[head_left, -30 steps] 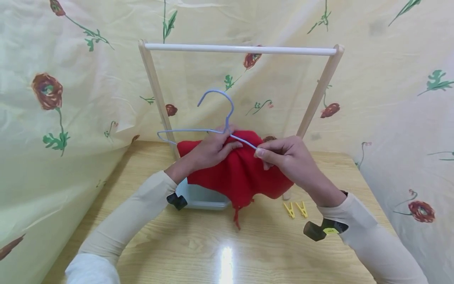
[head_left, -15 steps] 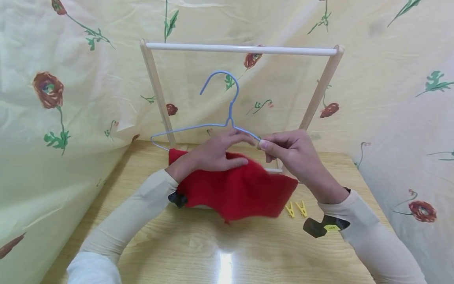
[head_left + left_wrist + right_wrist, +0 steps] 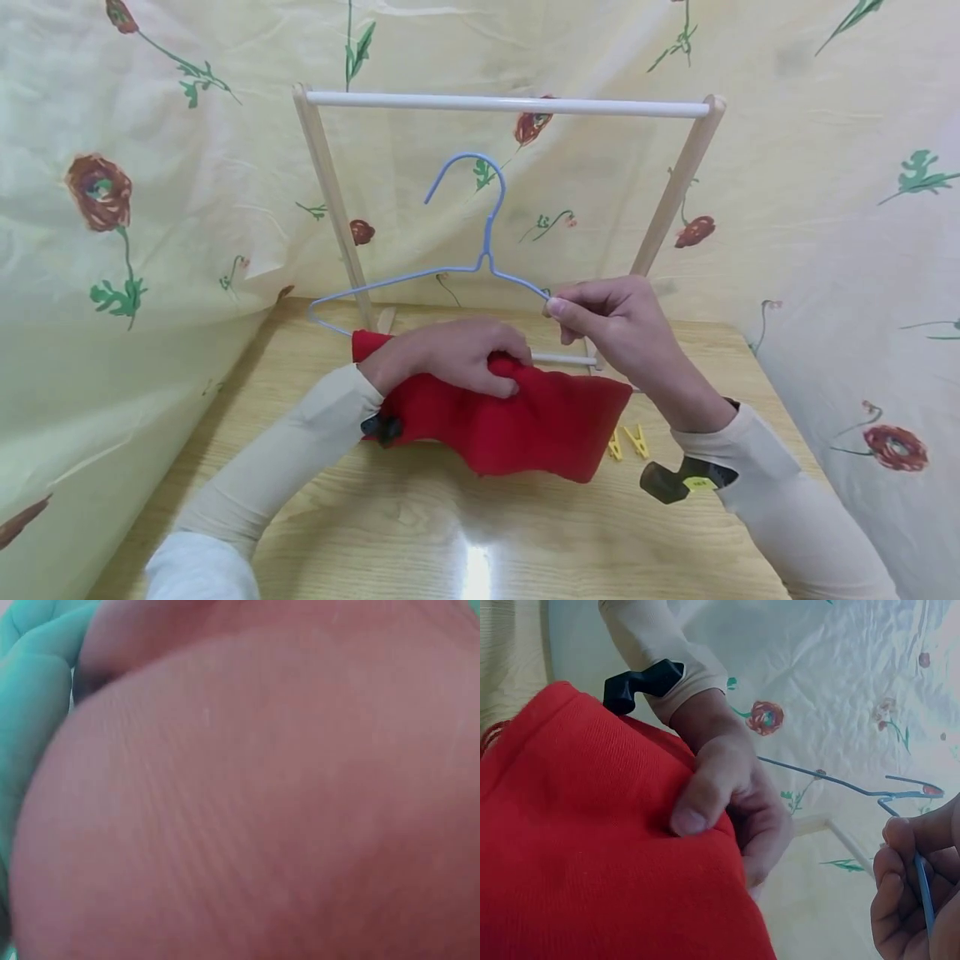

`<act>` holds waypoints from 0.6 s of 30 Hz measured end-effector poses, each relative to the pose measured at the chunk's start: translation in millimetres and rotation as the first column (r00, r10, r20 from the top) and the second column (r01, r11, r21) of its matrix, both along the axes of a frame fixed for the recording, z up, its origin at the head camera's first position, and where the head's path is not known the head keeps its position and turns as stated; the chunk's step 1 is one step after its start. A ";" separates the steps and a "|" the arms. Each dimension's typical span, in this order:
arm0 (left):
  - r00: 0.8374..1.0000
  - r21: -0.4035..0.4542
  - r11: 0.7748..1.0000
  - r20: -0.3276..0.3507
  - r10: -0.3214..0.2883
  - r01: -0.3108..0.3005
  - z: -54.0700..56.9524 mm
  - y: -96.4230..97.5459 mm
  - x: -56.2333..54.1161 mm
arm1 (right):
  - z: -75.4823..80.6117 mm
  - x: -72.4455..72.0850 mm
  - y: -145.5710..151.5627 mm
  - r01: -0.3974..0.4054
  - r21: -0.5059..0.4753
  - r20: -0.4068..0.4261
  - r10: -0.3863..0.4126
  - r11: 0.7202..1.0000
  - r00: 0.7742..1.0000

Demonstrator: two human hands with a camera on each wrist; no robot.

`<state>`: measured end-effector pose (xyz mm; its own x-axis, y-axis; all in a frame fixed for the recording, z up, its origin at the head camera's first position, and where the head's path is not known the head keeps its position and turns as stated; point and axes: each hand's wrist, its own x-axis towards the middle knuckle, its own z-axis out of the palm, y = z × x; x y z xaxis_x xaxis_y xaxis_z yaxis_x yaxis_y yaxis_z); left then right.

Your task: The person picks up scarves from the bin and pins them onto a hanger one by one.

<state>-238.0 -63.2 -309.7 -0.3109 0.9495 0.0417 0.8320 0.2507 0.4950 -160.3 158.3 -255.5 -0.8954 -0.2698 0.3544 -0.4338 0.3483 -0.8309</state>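
In the head view my right hand [image 3: 618, 333] pinches the right arm of a thin blue wire hanger [image 3: 420, 275] between thumb and fingers. The hanger's hook points up, and its lower left part goes out of sight behind a red cloth [image 3: 540, 421]. Lower and further left, my left hand [image 3: 457, 354] grips the cloth's upper edge, thumb in front. The right wrist view shows this hold, with the ribbed red cloth [image 3: 622, 825] bunched under the thumb. Skin fills most of the left wrist view, so the fingers there cannot be made out.
Behind the hands stands a rack with wooden posts [image 3: 330, 192] and a white top rod [image 3: 510, 102]. Yellow clothespins [image 3: 637, 442] lie on the wooden table [image 3: 360, 525], right of the cloth. Flower-patterned sheeting [image 3: 187, 167] encloses the table's back and sides.
The hanger has risen and levelled out. My left hand has left the hanger's neck, moved down, and taken the cloth's upper edge. The cloth now hangs lower, covering the pale tray seen earlier.
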 end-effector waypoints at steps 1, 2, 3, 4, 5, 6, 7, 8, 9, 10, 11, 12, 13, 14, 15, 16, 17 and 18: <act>0.999 0.029 1.000 -0.036 -0.009 0.010 -0.6 0.6 0.5 | -0.8 -0.6 0.5 -0.002 0.005 0.003 0.002 1.000 1.000; 0.998 0.056 0.998 -0.068 -0.010 0.014 -1.2 1.2 1.3 | -1.6 -1.3 0.9 -0.006 0.010 0.003 0.006 1.000 1.000; 0.996 0.083 0.996 -0.089 -0.008 0.015 -1.8 1.6 2.2 | -2.4 -2.0 1.2 -0.009 0.011 0.006 0.009 1.000 1.000; 0.995 0.112 0.994 -0.099 -0.001 0.012 -2.5 2.1 3.1 | -3.2 -2.5 1.5 -0.012 0.012 0.007 0.012 1.000 1.000; 0.995 0.147 0.989 -0.102 0.009 0.006 -3.1 2.3 4.0 | -4.1 -3.2 1.7 -0.014 0.012 0.009 0.014 1.000 1.000; 0.995 0.188 0.982 -0.100 0.020 -0.001 -3.8 2.4 4.7 | -4.9 -3.5 1.7 -0.017 0.007 0.015 0.017 1.000 1.000; 0.995 0.228 0.974 -0.096 0.035 -0.012 -4.4 2.2 5.4 | -6.0 -3.7 1.6 -0.021 0.000 0.018 0.021 1.000 1.000; 0.995 0.268 0.963 -0.086 0.047 -0.022 -4.7 1.8 5.7 | -6.8 -3.8 1.5 -0.027 -0.008 0.019 0.027 1.000 0.999; 0.996 0.308 0.951 -0.071 0.057 -0.033 -4.9 1.5 6.0 | -7.6 -3.9 1.5 -0.029 -0.015 0.023 0.029 0.999 0.999; 0.996 0.348 0.937 -0.055 0.067 -0.043 -4.9 1.5 6.3 | -8.2 -4.0 1.7 -0.028 -0.015 0.023 0.028 0.999 0.999; 0.996 0.386 0.921 -0.047 0.073 -0.050 -4.7 1.6 6.7 | -8.7 -4.3 1.8 -0.026 -0.014 0.022 0.026 1.000 0.999; 0.996 0.417 0.907 -0.046 0.077 -0.051 -4.4 2.0 7.3 | -9.0 -4.7 2.1 -0.022 -0.013 0.022 0.023 1.000 1.000; 0.996 0.441 0.896 -0.049 0.077 -0.047 -4.0 2.4 8.0 | -9.3 -5.1 2.5 -0.017 -0.008 0.019 0.017 1.000 1.000; 0.995 0.458 0.888 -0.063 0.075 -0.038 -3.7 2.9 8.7 | -8.9 -5.2 2.8 -0.011 -0.003 0.011 0.011 1.000 1.000; 0.993 0.465 0.885 -0.093 0.072 -0.020 -3.5 3.6 9.3 | -8.7 -5.6 3.1 0.001 -0.004 0.009 -0.001 1.000 1.000; 0.988 0.463 0.886 -0.141 0.067 0.006 -3.3 4.5 9.9 | -7.8 -5.5 3.5 0.011 -0.003 0.004 -0.011 1.000 1.000; 0.979 0.450 0.892 -0.197 0.060 0.036 -3.5 5.4 10.7 | -7.1 -5.4 3.8 0.019 -0.010 0.002 -0.019 1.000 1.000; 0.966 0.429 0.901 -0.253 0.053 0.063 -4.0 6.2 11.3 | -6.3 -5.3 4.2 0.023 -0.015 -0.001 -0.023 1.000 1.000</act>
<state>-226.6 -57.0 -313.8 -0.2299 0.8212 0.5223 0.9435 0.0566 0.3264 -165.6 162.5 -261.7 -0.9007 -0.2440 0.3593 -0.4270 0.3458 -0.8355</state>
